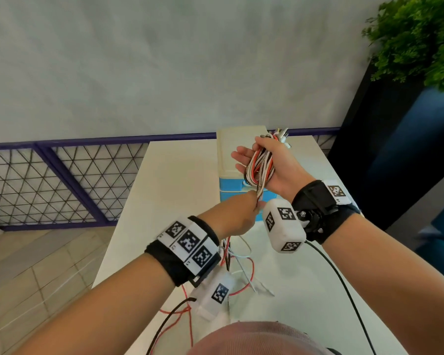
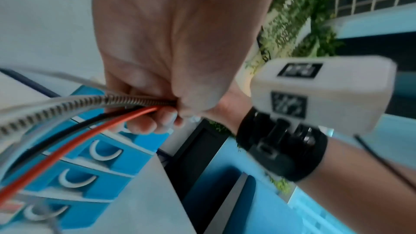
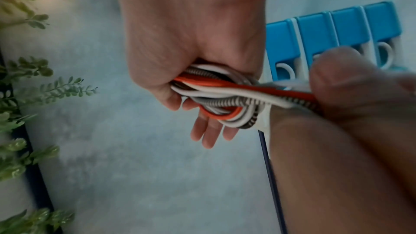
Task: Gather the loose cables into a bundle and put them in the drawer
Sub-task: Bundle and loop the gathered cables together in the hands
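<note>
Head view: the right hand (image 1: 269, 165) is raised over the white table (image 1: 180, 180), palm up, w/ a coil of cables (image 1: 260, 166) (red, white, striped) lying across the palm; the thumb is closed over the coil, the fingers are nearly straight. The left hand (image 1: 237, 215) is just below it and pinches the strands that hang from the coil. More loose cable ends lie on the table near the person. The blue drawer unit (image 1: 237, 185) stands behind the hands.

Left wrist view: thumb and fingers (image 2: 144, 124) pinch red, black and striped strands; the blue drawers (image 2: 99, 152) w/ white handles are all closed.

Right wrist view: the coil sits in the palm under the thumb, fingers (image 3: 209, 134) are extended. The left hand comes in from the right side, gripping the strands.
</note>
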The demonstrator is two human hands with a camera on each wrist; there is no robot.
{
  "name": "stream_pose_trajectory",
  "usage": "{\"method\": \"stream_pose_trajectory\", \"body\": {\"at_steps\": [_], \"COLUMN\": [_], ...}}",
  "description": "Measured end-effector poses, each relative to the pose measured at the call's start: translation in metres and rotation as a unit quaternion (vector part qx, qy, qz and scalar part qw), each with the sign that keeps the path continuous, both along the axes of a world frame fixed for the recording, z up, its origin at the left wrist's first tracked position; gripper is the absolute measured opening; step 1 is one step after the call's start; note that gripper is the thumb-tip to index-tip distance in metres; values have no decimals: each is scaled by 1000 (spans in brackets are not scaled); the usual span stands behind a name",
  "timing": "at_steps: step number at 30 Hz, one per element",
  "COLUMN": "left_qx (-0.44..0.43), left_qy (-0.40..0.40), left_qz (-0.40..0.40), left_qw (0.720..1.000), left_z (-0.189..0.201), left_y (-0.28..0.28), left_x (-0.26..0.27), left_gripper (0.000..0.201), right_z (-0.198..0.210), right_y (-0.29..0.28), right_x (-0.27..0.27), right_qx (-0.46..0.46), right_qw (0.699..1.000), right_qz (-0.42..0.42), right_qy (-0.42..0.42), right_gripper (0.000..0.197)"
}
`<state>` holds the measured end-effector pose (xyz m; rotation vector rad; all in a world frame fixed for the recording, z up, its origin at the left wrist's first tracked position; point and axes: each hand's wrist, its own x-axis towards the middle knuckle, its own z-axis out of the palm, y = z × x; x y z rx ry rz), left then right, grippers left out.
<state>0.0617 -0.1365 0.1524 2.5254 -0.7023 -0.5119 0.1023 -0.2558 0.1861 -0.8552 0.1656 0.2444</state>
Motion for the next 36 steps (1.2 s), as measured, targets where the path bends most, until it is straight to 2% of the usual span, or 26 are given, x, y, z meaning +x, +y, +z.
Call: {"method": "stream_pose_trajectory", "body": {"at_steps": [4, 8, 10, 12, 14, 17, 22, 24, 26, 29, 30, 32, 36], "left_qx": [2, 4, -26, -118, -204, -268, -389, -400, -384, -290, -251, -184, -124], "left_qy": [-60, -78, -29, 76, 164, 237, 373, 392, 351, 161, 93, -18, -143], "left_qz": [10, 18, 9, 9, 16, 33, 88, 123, 144, 109, 98, 75, 23], "left_qw": [998, 997, 999, 990, 965, 933, 838, 820, 842, 937, 958, 980, 982], "left_z": [-11, -15, -19, -26, -31, -36, -40, -35, -30, -20, -15, -5, 17], "left_y": [-4, -1, 5, 14, 24, 41, 57, 57, 59, 62, 63, 63, 55], "left_x": [-2, -5, -1, 1, 3, 3, 5, 6, 10, 19, 23, 30, 35], "left_gripper": [29, 34, 27, 20, 24, 24, 37, 47, 45, 32, 29, 27, 27], "right_z": [0, -2, -3, -3, -3, -2, -6, -9, -12, -13, -12, -10, -8], "right_y": [9, 11, 8, 4, -3, -14, -24, -28, -33, -39, -39, -39, -37], "right_x": [-2, -1, -1, 1, 5, 10, 14, 15, 16, 14, 13, 9, 4], "right_qx": [17, 2, -32, -51, -59, -67, -87, -107, -148, -245, -273, -309, -311], "right_qw": [1000, 999, 997, 994, 990, 984, 981, 980, 976, 964, 959, 951, 942], "right_qz": [-10, -39, -66, -96, -129, -164, -174, -169, -157, -106, -80, -13, 122], "right_qy": [24, 26, 12, 1, -4, -1, 11, 16, 13, -13, -18, -20, -8], "right_gripper": [32, 35, 34, 33, 33, 32, 31, 32, 32, 28, 27, 27, 28]}}
